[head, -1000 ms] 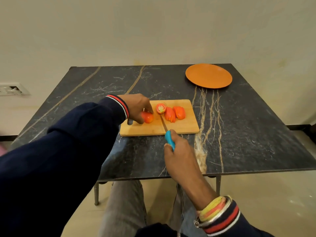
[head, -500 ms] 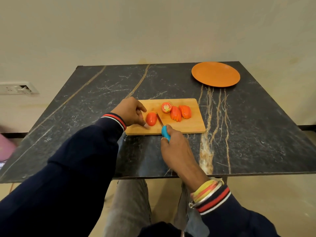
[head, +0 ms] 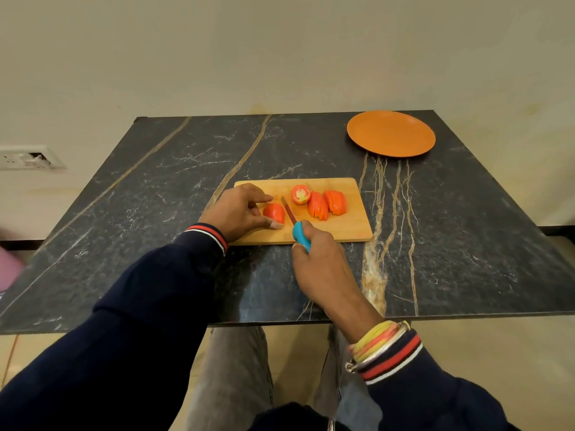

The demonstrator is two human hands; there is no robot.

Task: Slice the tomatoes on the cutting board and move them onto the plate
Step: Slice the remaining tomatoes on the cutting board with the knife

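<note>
A wooden cutting board (head: 351, 227) lies on the dark marble table. My left hand (head: 238, 211) pinches a tomato half (head: 274, 212) at the board's left side, thumb and fingers around it. My right hand (head: 322, 264) grips a knife by its blue handle (head: 301, 235), and the blade (head: 288, 210) rests just right of that tomato half. Further right on the board sit a cut-off tomato end (head: 301, 194) with its flesh facing up and two fanned groups of tomato slices (head: 326, 204). An orange plate (head: 390, 133) with nothing on it stands at the far right of the table.
The table (head: 161, 194) backs onto a cream wall, with a wall socket (head: 26, 157) at the left. My legs show under the near table edge. Something pink (head: 9, 262) lies low at the far left.
The camera has shifted a little. My left hand still holds the tomato half, and the knife blade has drawn back slightly toward me beside it.
</note>
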